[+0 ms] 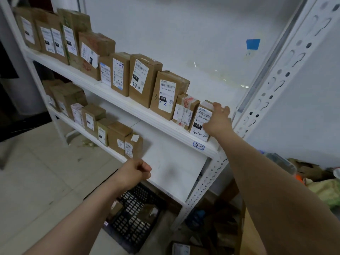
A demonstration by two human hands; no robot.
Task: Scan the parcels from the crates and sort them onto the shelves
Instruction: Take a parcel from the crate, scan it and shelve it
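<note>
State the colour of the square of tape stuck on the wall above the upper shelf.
Blue. The square of tape shows best in the head view.

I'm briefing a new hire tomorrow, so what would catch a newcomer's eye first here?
The right hand reaches up and touches the small box marked 4-3-2 at the right end of the upper shelf. To its left a long row of brown boxes with white labels stands along that shelf. Lower down, the left hand is a fist holding nothing, above a black crate on the floor.
</note>
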